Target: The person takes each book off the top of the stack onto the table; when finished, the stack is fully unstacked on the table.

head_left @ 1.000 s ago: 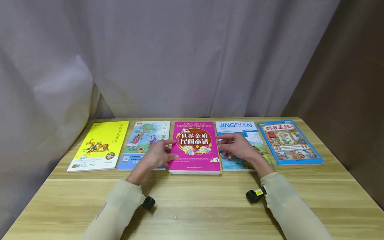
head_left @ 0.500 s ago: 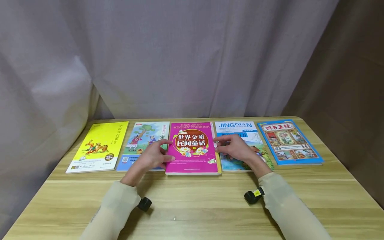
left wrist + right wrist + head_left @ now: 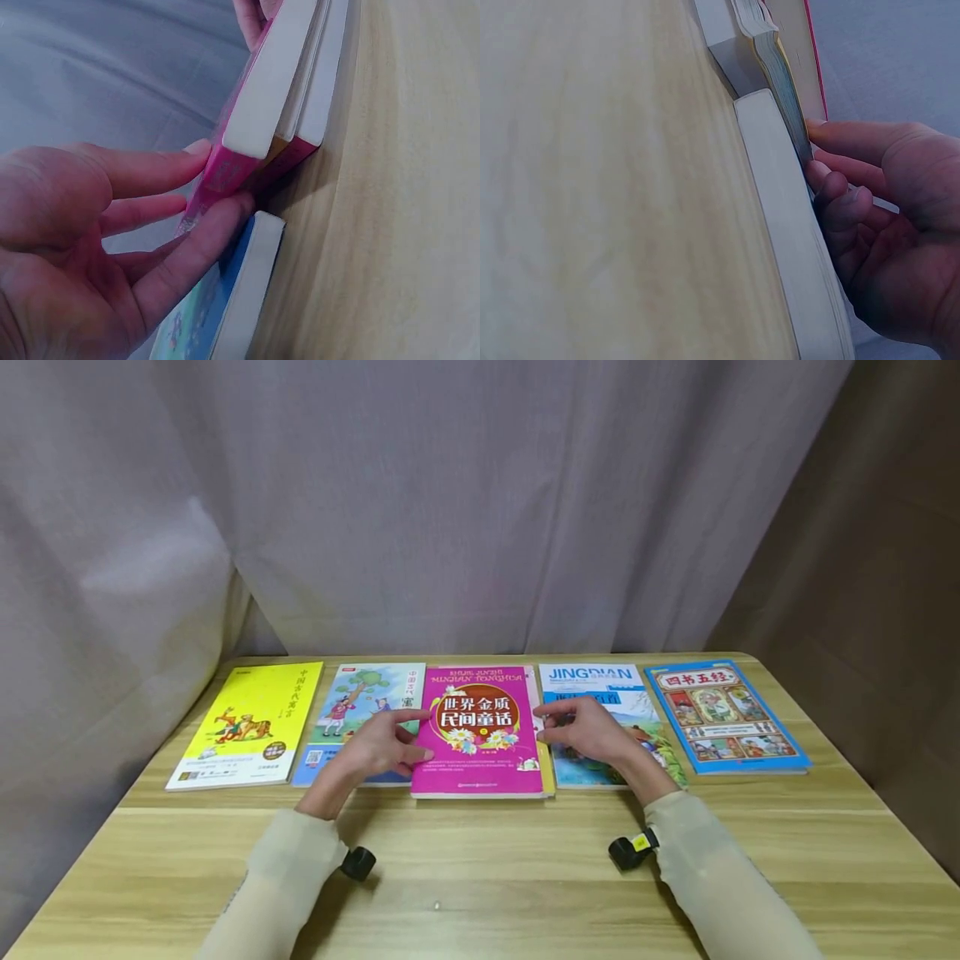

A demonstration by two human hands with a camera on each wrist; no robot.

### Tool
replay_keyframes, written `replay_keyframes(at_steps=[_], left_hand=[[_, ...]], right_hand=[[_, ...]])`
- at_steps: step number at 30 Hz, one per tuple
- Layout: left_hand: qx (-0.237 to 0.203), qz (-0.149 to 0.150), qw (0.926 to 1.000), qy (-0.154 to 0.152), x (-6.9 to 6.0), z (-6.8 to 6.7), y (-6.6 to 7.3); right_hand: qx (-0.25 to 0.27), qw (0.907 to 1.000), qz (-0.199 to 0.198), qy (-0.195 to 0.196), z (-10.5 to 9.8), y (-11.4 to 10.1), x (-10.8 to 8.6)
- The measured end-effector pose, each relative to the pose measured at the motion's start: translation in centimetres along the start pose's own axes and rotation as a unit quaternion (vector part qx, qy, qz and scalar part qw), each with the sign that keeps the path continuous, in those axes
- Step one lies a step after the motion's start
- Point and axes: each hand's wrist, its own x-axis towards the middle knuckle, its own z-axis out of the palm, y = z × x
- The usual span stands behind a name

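Note:
A pink book (image 3: 476, 777) with a red oval on its cover tops the middle stack and sits shifted left over a yellow-edged book (image 3: 799, 127). In the left wrist view a pink-spined book (image 3: 289, 157) lies at the bottom of the stack. My left hand (image 3: 378, 743) pinches the pink book at its spine, fingertips (image 3: 199, 148) on the cover edge and one finger lower down. From the right side, my right hand (image 3: 588, 731) touches the stack's edge with its fingertips (image 3: 815, 133), against the yellow-edged book. Its other fingers curl loosely above the blue-and-white book (image 3: 588, 677).
More books lie in a row on the wooden table (image 3: 480, 860): a yellow book (image 3: 247, 718) at far left, a light-blue illustrated book (image 3: 360, 685) beside the left hand, and a blue-bordered book (image 3: 727, 718) at far right. A grey curtain (image 3: 450, 510) hangs behind.
The pink top book has slid slightly left and toward me with the left hand, baring the right edge of the book under it. The right hand has stayed by the stack's right edge.

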Motion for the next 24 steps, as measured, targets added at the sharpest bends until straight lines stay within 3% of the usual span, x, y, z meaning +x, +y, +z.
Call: replay_keyframes(at_steps=[5, 17, 24], left_hand=[[-0.034, 0.014, 0.9983, -0.045, -0.4, -1.1, -0.4], [-0.107, 0.019, 0.9895, -0.095, 0.2, -1.6, -1.3], [-0.12, 0.024, 0.9877, -0.097, 0.2, -1.4, -1.5]], right_hand=[[0.008, 0.9999, -0.007, -0.004, 0.1, 0.0, -0.3], [0.006, 0.9999, -0.012, -0.006, -0.2, 0.0, -0.2], [0.003, 0.9998, -0.015, -0.01, -0.3, 0.2, -0.1]])
